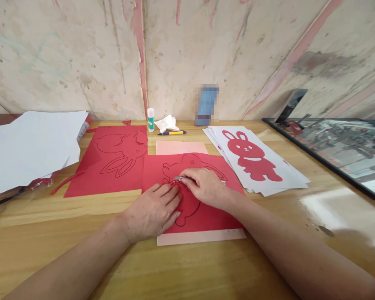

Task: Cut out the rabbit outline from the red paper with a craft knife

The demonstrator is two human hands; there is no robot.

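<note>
A red sheet (pixel 218 216) with a rabbit outline drawn in black lies on a pale pink board (pixel 203 237) in front of me. My left hand (pixel 156 210) rests flat on the sheet's left part, fingers stretched out and fingertips near the drawn line. Pinched in my right hand (pixel 203 187) is a small craft knife (pixel 178 178), its grey tip close to my left fingertips, touching the paper at the outline. My fingers cover most of its handle. A dark slit-like line runs along the rabbit's body by the right hand.
Another red sheet (pixel 128 183) with a rabbit outline lies left, beside white papers (pixel 31 146). Behind stand a glue stick (pixel 151 121), crumpled tissue (pixel 168 123), a yellow-blue pen (pixel 172 133) and a blurred blue object (pixel 206 104). White sheets with a red paper rabbit (pixel 258 166) lie right.
</note>
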